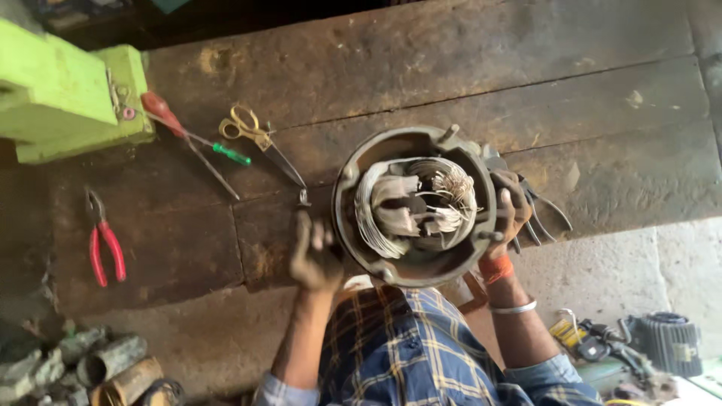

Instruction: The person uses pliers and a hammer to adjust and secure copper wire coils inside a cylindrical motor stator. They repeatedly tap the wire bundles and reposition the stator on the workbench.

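Motor housing (415, 206) sits upright at bench (451, 68) edge w/ wire coils inside. Right hand (508, 210) grips its rim plus pliers (543, 214); left hand (314, 256), fingers loosely curled, holds nothing beside it. Best to steady the rim firmly, keep coils untugged.

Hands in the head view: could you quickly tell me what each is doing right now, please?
Left hand: loosely curled beside the motor housing, holding nothing visible.
Right hand: gripping the motor housing rim.

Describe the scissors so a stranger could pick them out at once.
Start at the bright green block at the workbench's upper left. Just right of it lie two screwdrivers, then the scissors, left of the motor housing. Only they have yellow loop handles; the pliers have red ones.
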